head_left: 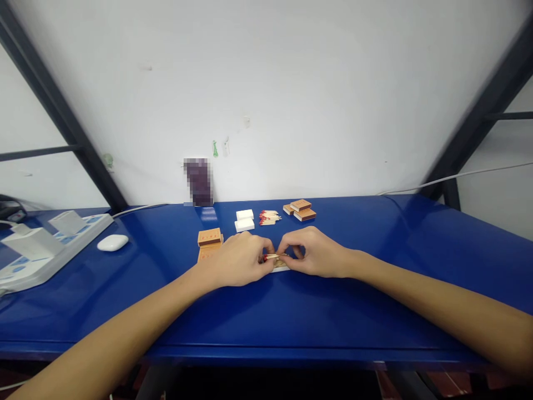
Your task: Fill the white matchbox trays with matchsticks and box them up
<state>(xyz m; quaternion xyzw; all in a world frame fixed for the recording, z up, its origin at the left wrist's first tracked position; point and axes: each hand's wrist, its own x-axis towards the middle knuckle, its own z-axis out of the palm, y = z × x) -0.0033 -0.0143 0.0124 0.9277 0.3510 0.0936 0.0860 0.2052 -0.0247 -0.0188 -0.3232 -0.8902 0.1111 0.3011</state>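
A small white matchbox tray (pixel 281 269) holding red-headed matches (pixel 271 257) lies on the blue table, between my hands. My left hand (pixel 239 258) is closed around the tray's left end, its thumb on the near side and its fingers on the far side. With thumb and forefinger pinched together, my right hand (pixel 316 253) grips matches at the tray's right part; its fingertips hide how many. Just beyond lies a loose pile of matches (pixel 270 217). Two white trays (pixel 244 225) sit left of that pile.
Brown matchbox sleeves (pixel 209 237) lie by my left wrist. Several brown matchboxes (pixel 305 214) are stacked at the back right. A white rounded case (pixel 112 243) and a power strip (pixel 62 253) with plugs are on the left. A white wall stands behind the table.
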